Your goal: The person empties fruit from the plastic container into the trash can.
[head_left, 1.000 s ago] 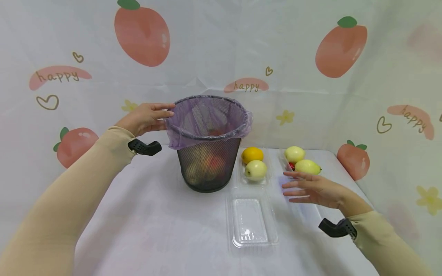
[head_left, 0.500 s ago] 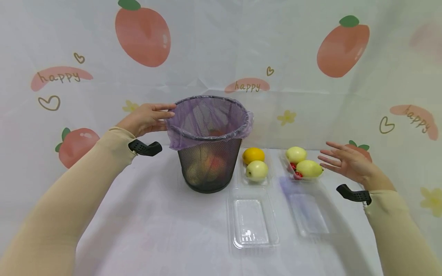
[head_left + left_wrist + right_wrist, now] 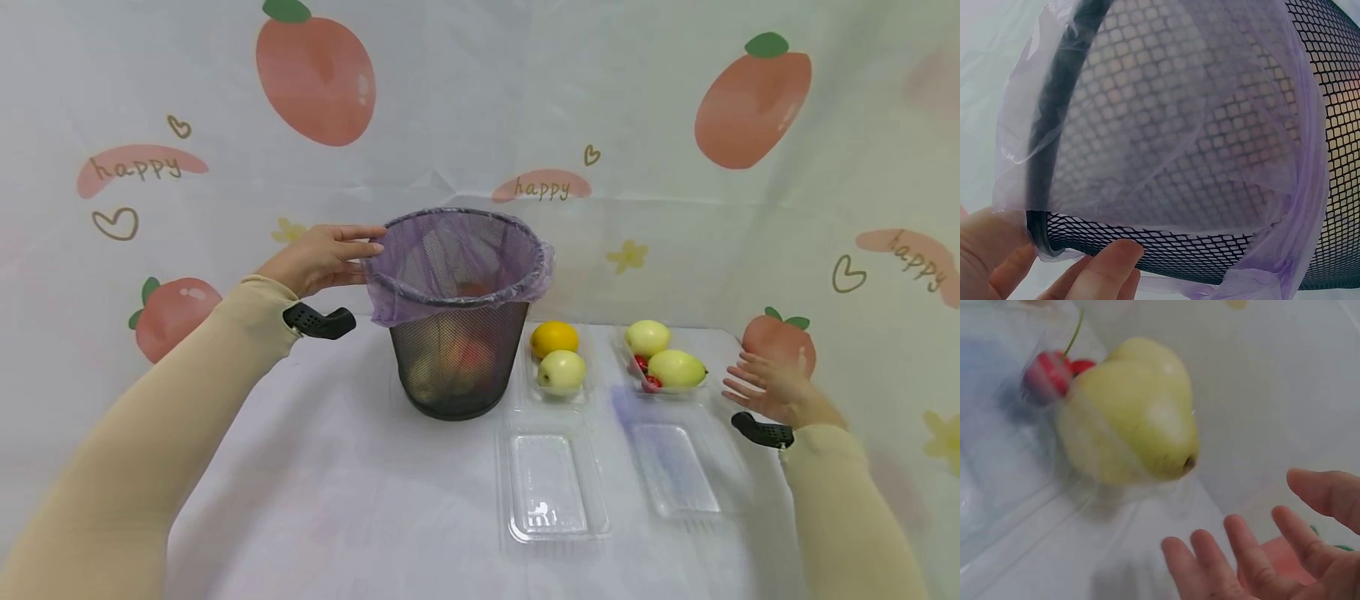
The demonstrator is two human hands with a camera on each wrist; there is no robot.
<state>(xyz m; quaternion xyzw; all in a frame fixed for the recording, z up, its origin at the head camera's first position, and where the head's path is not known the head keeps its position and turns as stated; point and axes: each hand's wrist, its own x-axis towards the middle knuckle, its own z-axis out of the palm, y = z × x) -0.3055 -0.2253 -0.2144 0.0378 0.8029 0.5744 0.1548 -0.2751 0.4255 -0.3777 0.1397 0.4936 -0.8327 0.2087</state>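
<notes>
My left hand point(image 3: 322, 257) holds the rim of a black mesh waste bin point(image 3: 456, 358) lined with a purple plastic bag point(image 3: 385, 304). In the left wrist view, some fingers pass behind the dark rim, while a fingertip point(image 3: 1119, 253) lies against the outer mesh. Red and yellowish fruit shows faintly through the bin wall. My right hand point(image 3: 772, 390) hovers at the table's right side, fingers spread and holding nothing. Nearest to it, a yellow-green pear point(image 3: 677, 368), a round pale fruit point(image 3: 648, 337) and red cherries point(image 3: 651, 383) lie in a clear box.
Beside the bin, a clear box point(image 3: 528, 392) holds a yellow lemon-like fruit point(image 3: 554, 340) and a pale green round fruit point(image 3: 562, 370). Its clear tray half point(image 3: 597, 500) lies in front. A fruit-printed cloth point(image 3: 450, 100) hangs behind the table.
My right hand moved right and back, away from the pear, then dropped slightly, uncovering the cherries and the clear lid before them. My left hand stays on the bin rim.
</notes>
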